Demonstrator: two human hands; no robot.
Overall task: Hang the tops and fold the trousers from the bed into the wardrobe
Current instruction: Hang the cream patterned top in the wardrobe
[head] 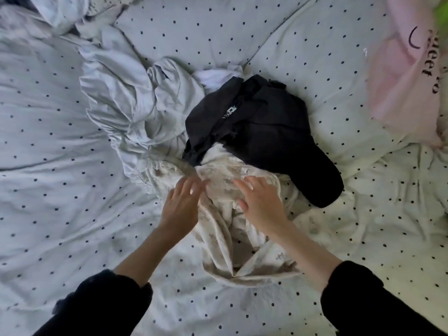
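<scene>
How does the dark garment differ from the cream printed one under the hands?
The dark garment is plain navy-black; the cream printed garment is pale with a small faded pattern. The dark garment lies farther away, untouched and overlapping the cream one's far edge; the cream one has both hands on it. Both lie crumpled on the dotted bedding.

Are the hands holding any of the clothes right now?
No. The left hand and right hand lie open, fingers spread, on the cream patterned garment, near its upper end. Neither grips it.
</scene>
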